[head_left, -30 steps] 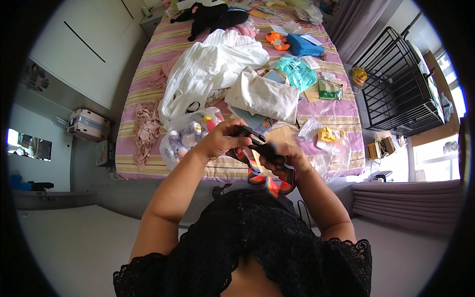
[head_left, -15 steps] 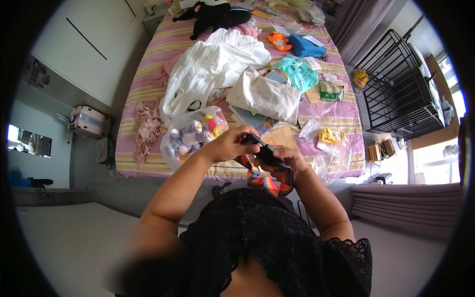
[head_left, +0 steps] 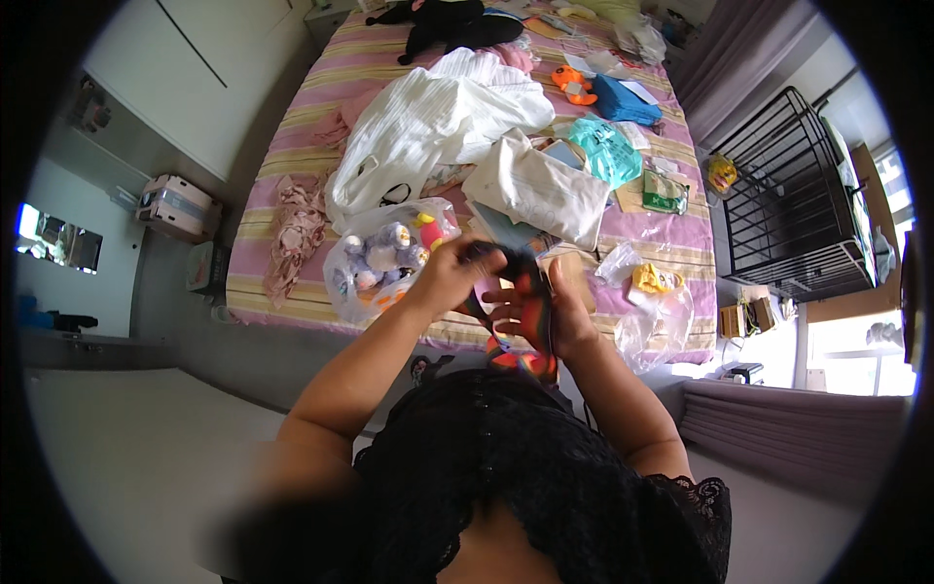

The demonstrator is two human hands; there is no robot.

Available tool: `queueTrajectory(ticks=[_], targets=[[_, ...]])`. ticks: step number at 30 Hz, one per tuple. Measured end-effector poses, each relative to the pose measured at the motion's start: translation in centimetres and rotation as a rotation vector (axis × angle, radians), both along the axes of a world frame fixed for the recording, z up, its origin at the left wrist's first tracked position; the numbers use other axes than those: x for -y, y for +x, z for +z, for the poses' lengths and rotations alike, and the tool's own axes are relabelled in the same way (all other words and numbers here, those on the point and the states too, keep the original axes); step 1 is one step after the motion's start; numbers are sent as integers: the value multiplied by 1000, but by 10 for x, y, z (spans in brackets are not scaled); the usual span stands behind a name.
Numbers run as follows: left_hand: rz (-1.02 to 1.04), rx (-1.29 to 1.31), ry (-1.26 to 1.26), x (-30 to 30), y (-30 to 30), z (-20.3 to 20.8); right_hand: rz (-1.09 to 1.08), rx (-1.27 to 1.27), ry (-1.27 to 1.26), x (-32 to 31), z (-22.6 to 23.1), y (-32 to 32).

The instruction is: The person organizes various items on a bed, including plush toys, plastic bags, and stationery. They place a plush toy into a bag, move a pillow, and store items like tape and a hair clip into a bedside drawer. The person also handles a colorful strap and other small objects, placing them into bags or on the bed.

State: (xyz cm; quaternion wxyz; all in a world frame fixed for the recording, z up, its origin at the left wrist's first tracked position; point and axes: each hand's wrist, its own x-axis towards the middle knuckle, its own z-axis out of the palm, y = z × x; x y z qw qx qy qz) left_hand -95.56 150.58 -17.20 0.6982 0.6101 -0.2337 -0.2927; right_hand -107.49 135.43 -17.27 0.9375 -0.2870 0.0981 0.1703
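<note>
Above the near edge of the bed, my left hand (head_left: 449,282) is closed on the black buckle (head_left: 508,257) of a strap, blurred by motion. The rainbow-striped strap (head_left: 533,319) hangs from it in loops down to my black lace top. My right hand (head_left: 572,326) is beside the strap with thumb raised and fingers spread; the strap crosses in front of its palm and fingers. A clear plastic bag of lilac plush toys (head_left: 384,255) lies just left of my left hand. Beyond both hands is a cream canvas bag (head_left: 540,185).
The striped bedsheet (head_left: 277,195) carries a white garment (head_left: 438,122), a crumpled pink cloth (head_left: 297,238), a turquoise plastic bag (head_left: 605,148), a blue pouch (head_left: 625,100), an orange plush toy (head_left: 572,83) and a yellow item (head_left: 654,279). A black metal cage (head_left: 793,195) stands at the right.
My right hand has loosened from the black buckle and spread its fingers. The buckle has shifted up, still in my left hand. The view has turned slightly, moving the bed's contents rightward.
</note>
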Motion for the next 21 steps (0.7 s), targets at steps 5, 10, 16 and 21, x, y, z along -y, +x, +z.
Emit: queueTrajectory(ticks=[5,10,16,21], targets=[[418,-493,-320,-14,10,15,122,393,-519,-37,-18,22],[496,-562,-316,-40,-2,-18,-75,-92,-621,-93,-55,47],[652,670,366,-123,17,-73,-198,-114,53,-122,-25,108],[288,987,400,-161,36,-55,-313,-267,-326,-162,-56,163]])
